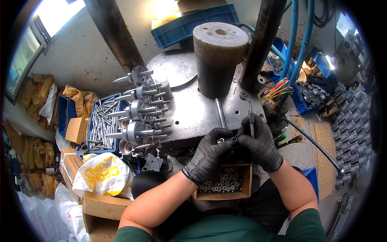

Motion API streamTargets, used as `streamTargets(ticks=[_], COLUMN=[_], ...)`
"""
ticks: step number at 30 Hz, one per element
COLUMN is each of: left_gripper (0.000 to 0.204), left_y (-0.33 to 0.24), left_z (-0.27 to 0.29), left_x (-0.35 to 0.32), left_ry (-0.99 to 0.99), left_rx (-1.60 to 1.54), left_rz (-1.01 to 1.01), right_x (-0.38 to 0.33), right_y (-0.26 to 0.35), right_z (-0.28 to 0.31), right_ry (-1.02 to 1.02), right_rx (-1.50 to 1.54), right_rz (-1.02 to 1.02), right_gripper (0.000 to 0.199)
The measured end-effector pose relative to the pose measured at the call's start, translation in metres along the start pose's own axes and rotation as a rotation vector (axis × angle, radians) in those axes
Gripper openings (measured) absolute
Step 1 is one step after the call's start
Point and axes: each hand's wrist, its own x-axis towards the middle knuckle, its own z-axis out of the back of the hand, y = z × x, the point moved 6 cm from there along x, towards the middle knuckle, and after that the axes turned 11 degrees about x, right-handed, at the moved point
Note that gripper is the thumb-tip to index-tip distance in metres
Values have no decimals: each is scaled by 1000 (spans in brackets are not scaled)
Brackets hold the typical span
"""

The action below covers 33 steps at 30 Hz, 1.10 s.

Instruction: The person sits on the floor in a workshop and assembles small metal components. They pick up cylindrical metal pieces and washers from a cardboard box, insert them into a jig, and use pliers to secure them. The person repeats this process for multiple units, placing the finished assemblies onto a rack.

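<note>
Both my hands wear dark grey work gloves and meet just in front of the steel press plate point(189, 117). My left hand point(205, 157) is closed, with a small shiny metal ring point(220, 141) at its fingertips. My right hand point(260, 147) is closed round a thin metal tool point(251, 121) that points up and has a bent upper end. Between the fingers of both hands is another small ring point(234, 138), partly hidden. A bearing-like ring point(243, 95) lies on the plate by the tool's bent end. A round metal shaft point(220, 113) lies beyond my left hand.
A thick press ram point(217, 60) stands on the plate. Rotors with shafts point(135, 111) line its left edge, beside a blue crate point(105, 125) of metal pins. Below my hands, a cardboard box point(223, 195) holds small bearings. Stacked metal cylinders point(352, 129) and a screwdriver point(293, 140) are at right.
</note>
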Motion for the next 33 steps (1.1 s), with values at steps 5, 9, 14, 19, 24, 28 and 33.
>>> streamTargets(ticks=[5,9,14,19,24,28,33], left_gripper=[28,28,33,41,36,32,32], left_y=[6,8,-2,-3,0,2,3], left_z=[5,6,-4,-7,-10,-8,-6], left_x=[5,5,-3,-4,-4,-1,0], left_ry=[76,90,44,64,148,158,108], left_rx=[-85,-158,-127,-71,-107,-169,-127], left_rz=[-30,-32,-39,-7,8,-1,17], right_x=[-4,-5,-8,-11,-9,-8,-8], right_y=[3,-1,3,7,5,-2,-3], right_z=[-6,-10,-12,-12,-9,-10,-9], right_ry=[21,17,-25,-88,-78,-45,-46], right_rx=[67,87,-5,-105,48,150,159], right_rz=[-31,-36,26,124,88,24,14], right_gripper=[37,37,35,34,35,38,38])
